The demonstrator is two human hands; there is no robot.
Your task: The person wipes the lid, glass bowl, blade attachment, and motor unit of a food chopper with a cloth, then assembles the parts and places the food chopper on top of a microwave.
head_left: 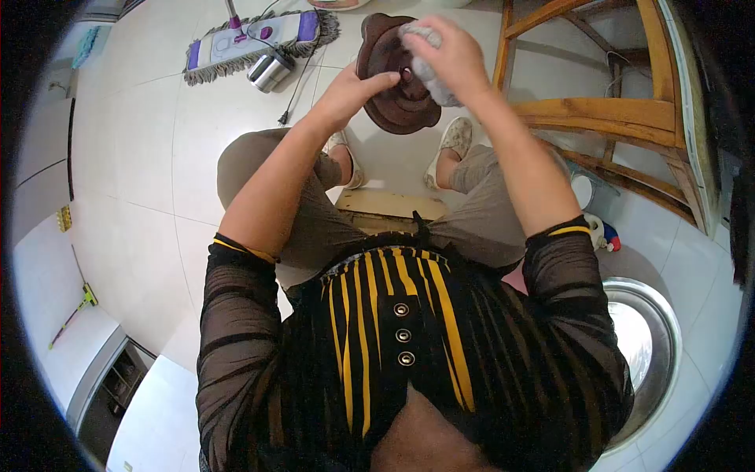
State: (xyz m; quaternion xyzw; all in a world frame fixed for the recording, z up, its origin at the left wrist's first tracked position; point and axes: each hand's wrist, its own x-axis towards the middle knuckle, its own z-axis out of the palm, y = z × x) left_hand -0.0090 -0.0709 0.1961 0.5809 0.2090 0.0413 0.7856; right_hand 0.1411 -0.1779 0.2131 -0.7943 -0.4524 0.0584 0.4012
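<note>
Your view is bright, with soft light on the pale floor (130, 228), whitest between nine and ten o'clock; the lamp or window itself is out of view. You get sharp glints on the steel container (270, 71) at eleven and the metal basin (674, 334) at four, with a soft grey shadow at three. The lobed brown piece (385, 110) at twelve shows readable ridges, while your black top (487, 362) at six swallows detail. Wide-angle distortion bends your edges, fringed blue before black corners.

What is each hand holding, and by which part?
Left hand: the brown disc, by its left edge, thumb across its face. Right hand: a grey cloth, by its upper part.
</note>
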